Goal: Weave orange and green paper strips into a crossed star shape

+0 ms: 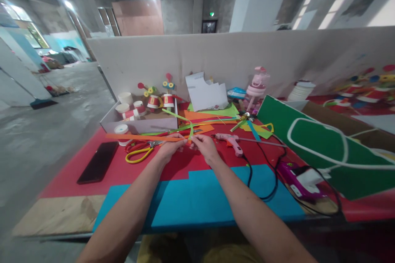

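Note:
Both my hands meet over the middle of the red-covered table, fingers closed. My left hand point(170, 147) pinches the end of a long orange paper strip point(135, 137) that stretches out to the left. Between the fingertips of my right hand point(204, 147) is a light green paper strip point(191, 128), bent and rising away from me; its end touches or nearly touches the orange one. Left of my left hand lie scissors with yellow handles point(139, 155) and a red-handled tool point(135, 145). A pink glue gun point(230, 141) rests to the right of my right hand.
A black phone point(98, 162) lies at left. Paper cups point(122, 108) and cup figures point(168, 99) stand in a white box point(142, 125). Blue sheets point(197, 199) cover the front edge. Cables point(274, 189), a purple power strip point(300, 183) and a green board point(311, 144) occupy the right.

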A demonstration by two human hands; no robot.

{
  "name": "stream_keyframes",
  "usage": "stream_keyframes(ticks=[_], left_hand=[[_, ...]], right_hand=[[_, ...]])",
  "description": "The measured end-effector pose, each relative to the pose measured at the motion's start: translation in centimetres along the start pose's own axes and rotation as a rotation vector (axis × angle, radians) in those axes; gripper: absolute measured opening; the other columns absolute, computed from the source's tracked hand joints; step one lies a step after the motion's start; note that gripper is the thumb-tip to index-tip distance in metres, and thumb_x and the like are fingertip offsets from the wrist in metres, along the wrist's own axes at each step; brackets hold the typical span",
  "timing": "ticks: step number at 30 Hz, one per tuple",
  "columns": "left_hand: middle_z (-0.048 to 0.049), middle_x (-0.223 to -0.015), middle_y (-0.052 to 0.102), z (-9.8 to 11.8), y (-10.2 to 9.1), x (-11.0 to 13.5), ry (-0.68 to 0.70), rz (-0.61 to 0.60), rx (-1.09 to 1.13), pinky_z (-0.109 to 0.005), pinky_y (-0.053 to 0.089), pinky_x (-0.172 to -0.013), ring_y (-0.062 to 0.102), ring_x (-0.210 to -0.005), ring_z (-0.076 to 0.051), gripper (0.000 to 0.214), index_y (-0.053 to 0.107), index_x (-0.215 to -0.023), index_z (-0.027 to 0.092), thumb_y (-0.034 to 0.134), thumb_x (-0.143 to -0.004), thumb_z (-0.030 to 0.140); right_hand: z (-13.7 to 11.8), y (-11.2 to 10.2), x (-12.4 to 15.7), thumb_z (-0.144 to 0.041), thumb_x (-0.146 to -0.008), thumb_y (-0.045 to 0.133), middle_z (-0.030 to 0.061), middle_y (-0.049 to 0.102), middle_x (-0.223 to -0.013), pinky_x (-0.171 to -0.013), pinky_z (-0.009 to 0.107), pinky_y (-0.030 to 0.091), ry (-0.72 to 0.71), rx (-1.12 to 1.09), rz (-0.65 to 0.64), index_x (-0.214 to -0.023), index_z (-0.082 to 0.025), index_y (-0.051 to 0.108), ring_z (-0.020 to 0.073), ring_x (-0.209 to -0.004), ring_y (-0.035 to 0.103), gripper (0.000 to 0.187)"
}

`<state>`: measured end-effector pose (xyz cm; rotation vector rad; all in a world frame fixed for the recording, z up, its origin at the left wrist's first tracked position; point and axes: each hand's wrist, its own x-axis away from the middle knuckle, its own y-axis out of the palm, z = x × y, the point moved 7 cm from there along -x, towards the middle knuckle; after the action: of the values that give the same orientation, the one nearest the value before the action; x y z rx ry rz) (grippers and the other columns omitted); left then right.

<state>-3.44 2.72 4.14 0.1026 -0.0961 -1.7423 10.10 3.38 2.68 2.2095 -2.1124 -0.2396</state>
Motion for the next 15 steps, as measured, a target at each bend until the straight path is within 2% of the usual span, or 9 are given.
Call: stream_keyframes(ticks=[8,15], left_hand=[[0.0037,-0.054,0.054,-0.14,-0.43,-0.33,0.052,0.019,-0.046,-0.022,0.038,-0.05,0.048,-0.048,-0.008,0.026,0.056,-0.068,0.016,0.075,-0.061,0.032],[0.0026,-0.053,0.054,-0.55,-0.47,-0.49,0.052,-0.009,-0.023,-0.022,0.038,-0.05,0.05,-0.049,-0.01,0.024,0.054,-0.068,0.016,0.073,-0.066,0.031]], right_hand=[[-0.24,0.12,0.09,-0.047,-0.071,0.065,-0.0006,0.061,-0.053,-0.054,0.024,0.049,-0.035,0.128,-0.017,-0.069,-0.016,0.066,0.0123,-0.049,0.059,0.031],[0.37,0.51,-0.01,-0.047,-0.064,0.072,-0.0005,0.063,-0.055,-0.06,0.027,0.054,0.02,-0.068,-0.029,-0.07,-0.016,0.066,0.0118,-0.052,0.059,0.032]])
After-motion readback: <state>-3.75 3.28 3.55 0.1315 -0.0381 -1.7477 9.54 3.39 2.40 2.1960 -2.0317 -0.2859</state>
